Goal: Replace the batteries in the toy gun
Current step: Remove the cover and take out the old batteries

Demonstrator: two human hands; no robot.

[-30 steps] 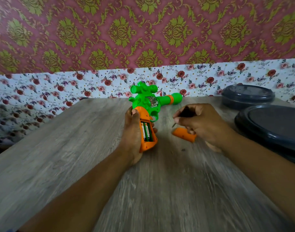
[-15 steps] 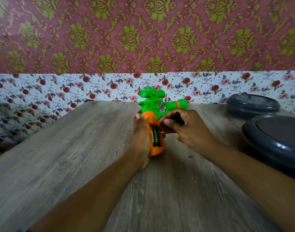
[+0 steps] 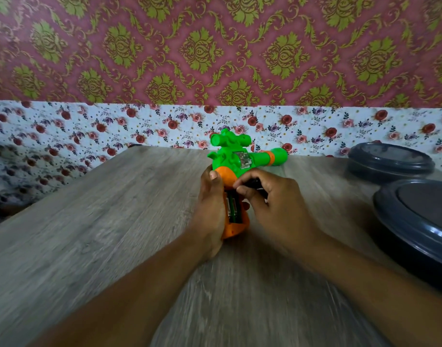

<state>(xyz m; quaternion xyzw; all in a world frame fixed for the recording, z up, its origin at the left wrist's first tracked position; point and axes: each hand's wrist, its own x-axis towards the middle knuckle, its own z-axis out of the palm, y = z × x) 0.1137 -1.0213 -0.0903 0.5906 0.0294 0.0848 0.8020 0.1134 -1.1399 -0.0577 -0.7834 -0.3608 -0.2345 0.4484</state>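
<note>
**Toy gun, battery bay open**

Toy gun [image 3: 236, 161]: green body, orange handle, clasped by left hand [image 3: 211, 204] above table [image 3: 102, 221]. Batteries [image 3: 232, 207] seated in handle; label unreadable. Right hand [image 3: 270, 196] just beside, fingers curled around dark object [image 3: 255, 182].

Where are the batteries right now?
In the head view, the green batteries sit in the open orange grip of the green plastic toy gun, at table centre, between the left hand and right hand.

left hand [image 3: 210, 206] gripping toy gun [image 3: 236, 161], right hand [image 3: 272, 204] at its open grip
</note>
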